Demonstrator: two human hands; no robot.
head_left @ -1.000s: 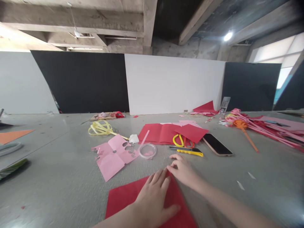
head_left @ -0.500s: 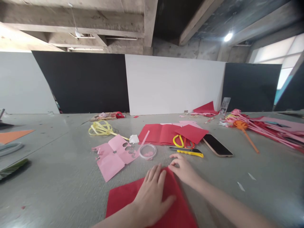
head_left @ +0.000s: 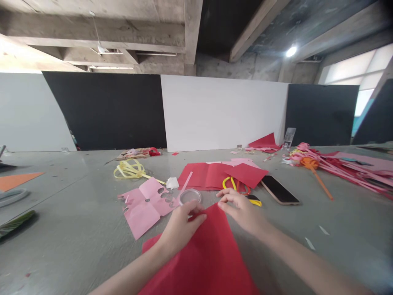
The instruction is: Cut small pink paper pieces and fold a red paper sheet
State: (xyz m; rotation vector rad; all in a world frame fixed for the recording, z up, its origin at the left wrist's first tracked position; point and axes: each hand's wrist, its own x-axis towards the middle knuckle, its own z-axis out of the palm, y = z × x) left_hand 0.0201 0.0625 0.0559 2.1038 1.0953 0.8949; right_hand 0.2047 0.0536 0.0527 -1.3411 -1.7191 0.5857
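A large sheet of red paper (head_left: 215,254) lies in front of me, its far end lifted a little toward a corner. My right hand (head_left: 241,207) pinches that far corner between thumb and fingertips. My left hand (head_left: 184,223) is closed at the sheet's far left edge, thumb on top and fingers curled at the rim; part of the grip is hidden. Just beyond my left hand is a round clear container (head_left: 190,196). A utility knife (head_left: 254,200) with a yellow body is partly covered by my right hand, near yellow-handled scissors (head_left: 229,182).
Pink paper with cut holes (head_left: 149,205) lies at left, below a yellow ribbon bundle (head_left: 132,169). Folded red paper (head_left: 204,176) and a phone (head_left: 280,190) are farther back. An orange stick (head_left: 322,184) and pink strips (head_left: 337,164) lie at right.
My left hand, earlier flat on the red paper, has moved to its far left edge and closed. The paper's far corner has risen with my right hand, now covering more of the knife.
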